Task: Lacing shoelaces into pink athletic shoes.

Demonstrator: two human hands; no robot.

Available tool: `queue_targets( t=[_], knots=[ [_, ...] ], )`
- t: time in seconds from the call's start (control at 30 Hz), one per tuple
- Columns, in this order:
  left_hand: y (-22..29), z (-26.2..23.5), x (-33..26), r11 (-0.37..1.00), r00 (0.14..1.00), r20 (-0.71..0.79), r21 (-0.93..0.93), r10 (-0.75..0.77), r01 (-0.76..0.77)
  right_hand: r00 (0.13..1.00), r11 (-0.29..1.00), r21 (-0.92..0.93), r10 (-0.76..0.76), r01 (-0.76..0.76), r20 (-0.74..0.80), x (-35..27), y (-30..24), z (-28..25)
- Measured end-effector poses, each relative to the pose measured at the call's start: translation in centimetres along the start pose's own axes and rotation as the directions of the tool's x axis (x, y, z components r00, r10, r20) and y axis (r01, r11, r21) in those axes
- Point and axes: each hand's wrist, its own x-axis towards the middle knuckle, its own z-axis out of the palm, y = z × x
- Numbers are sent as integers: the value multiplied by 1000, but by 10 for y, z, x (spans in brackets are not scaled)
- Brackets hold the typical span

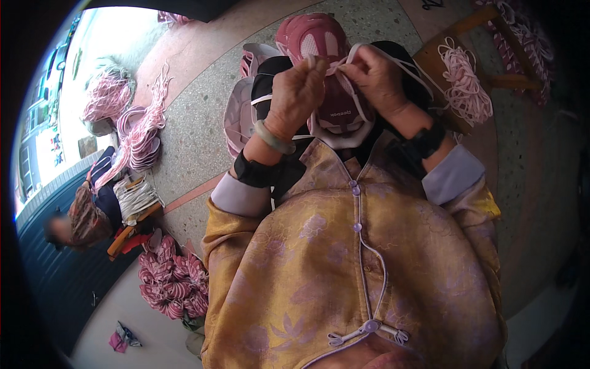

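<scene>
Head: hands at shoe, laces in bag

At the left edge, a seated person sits near a dark blue ribbed panel. A heap of pink-and-white striped pieces lies lower left, above a small pink-and-grey scrap; a wooden frame stands upper right.

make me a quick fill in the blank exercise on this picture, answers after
The right hand pinches a pale ____ at the pink shoe.
The hand with a pale bangle is the person's ____ one.
The band near that bangle is ____ in colour.
Another person appears toward the picture's ____ edge.

Missing words: lace; left; black; left.
</scene>
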Motion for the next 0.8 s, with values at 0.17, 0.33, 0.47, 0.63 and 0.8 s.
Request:
queue_targets(
  t=[0.17,0.33,0.47,0.63,0.8],
  knots=[
    [38,-18,-14,769,986,36,-621,-163,150,996,969,234,61,-76,70,1,-29,-29],
    [54,-20,-23,629,977,-33,-770,-210,109,890,666,642,75,-380,449,-12,-74,-15],
    [37,-33,-28,563,994,-70,-827,-82,-11,770,558,602,112,-572,628,-17,-68,-16],
    [16,-23,-40,605,933,-269,-793,-239,-74,767,710,482,129,-513,628,-17,-69,-17],
    [-7,-22,-53,450,908,343,-790,-239,417,790,804,423,92,-418,607,-17,-66,-16]
  ],
)
